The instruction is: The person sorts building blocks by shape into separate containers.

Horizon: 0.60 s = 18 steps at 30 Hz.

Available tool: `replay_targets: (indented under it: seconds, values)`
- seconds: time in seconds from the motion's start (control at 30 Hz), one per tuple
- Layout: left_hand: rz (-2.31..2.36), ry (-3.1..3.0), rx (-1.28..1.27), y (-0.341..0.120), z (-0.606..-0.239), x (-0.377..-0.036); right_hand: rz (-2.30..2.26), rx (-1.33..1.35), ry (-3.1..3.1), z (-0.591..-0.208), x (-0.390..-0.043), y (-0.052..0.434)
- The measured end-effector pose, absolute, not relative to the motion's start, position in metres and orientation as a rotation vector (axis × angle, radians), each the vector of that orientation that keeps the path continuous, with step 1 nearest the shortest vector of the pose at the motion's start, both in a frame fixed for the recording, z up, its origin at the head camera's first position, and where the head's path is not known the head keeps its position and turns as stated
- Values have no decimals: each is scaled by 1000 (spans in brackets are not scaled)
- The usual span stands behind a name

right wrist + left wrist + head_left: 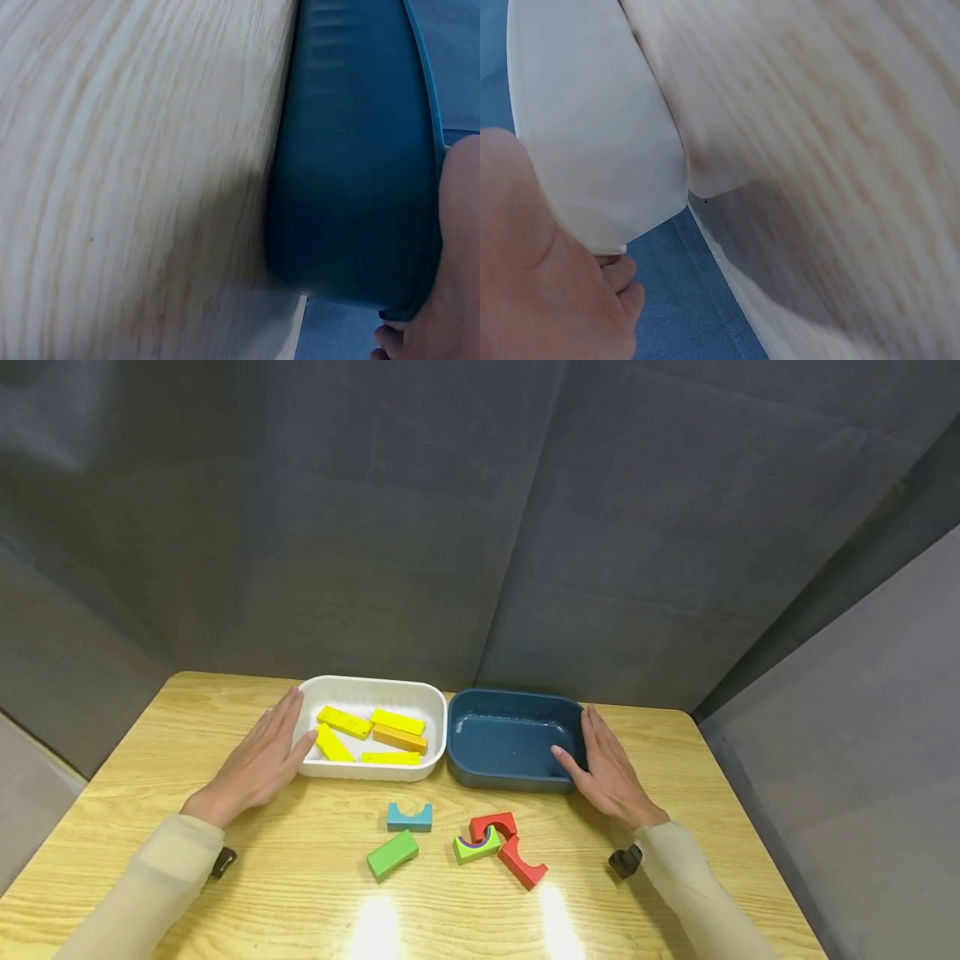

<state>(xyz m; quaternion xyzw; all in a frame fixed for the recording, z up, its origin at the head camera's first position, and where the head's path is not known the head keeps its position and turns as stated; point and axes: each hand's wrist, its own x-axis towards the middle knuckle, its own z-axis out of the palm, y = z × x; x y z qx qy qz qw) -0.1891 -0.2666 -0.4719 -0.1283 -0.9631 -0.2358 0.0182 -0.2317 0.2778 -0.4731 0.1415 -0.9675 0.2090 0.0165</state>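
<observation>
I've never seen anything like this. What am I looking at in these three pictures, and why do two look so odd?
No machine here: a person wears three cameras. The head view looks down on a wooden table. The left hand lies flat against a white tub holding yellow blocks and an orange one. The right hand lies against an empty blue tub, thumb over its rim. Loose blue, green and red blocks lie nearer the person. The two odd pictures come from wrist cameras, close beside each tub's wall: white tub, blue tub.
</observation>
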Motion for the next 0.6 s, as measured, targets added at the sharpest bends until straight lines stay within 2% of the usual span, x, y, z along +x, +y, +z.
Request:
replay_targets:
  seconds: [0.6]
  values:
    - [-658, -2969, -415, -267, -468, -189, 593, 432, -2974, -474, -228, 275]
